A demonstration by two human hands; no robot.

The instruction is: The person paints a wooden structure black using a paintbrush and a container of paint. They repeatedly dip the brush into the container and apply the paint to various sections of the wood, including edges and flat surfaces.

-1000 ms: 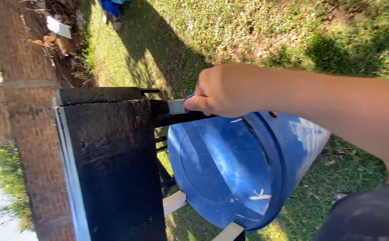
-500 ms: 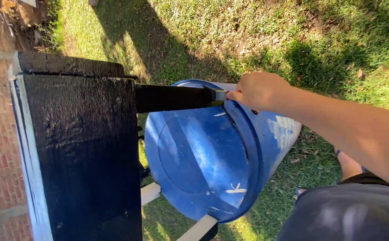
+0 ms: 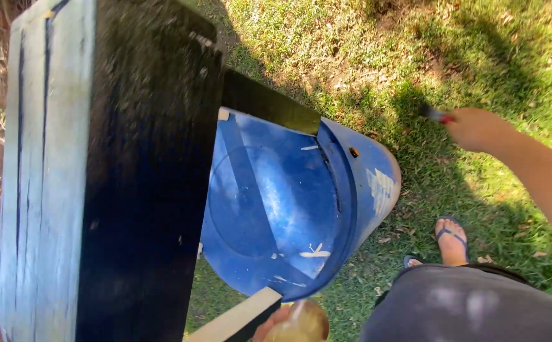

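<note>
The right hand (image 3: pixel 475 128) is motion-blurred; the tool (image 3: pixel 435 114) in it shows only a dark tip and a red bit — its kind unclear. The left hand (image 3: pixel 288 324) is cut by the bottom edge, its grip untellable. The black board (image 3: pixel 143 190) hides the barrel's (image 3: pixel 288 209) left side — and the stand beneath.

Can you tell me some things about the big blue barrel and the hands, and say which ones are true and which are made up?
1. The blue barrel stands on grass. True.
2. The right hand rests on the barrel. False: it is out over the grass, apart from it.
3. The right hand holds a thin tool. True, though it is too blurred to name.
4. The tall wooden panel is painted red. False: it is black, with a pale unpainted edge.
5. The person is barefoot. False: a sandal is on the foot.
</note>
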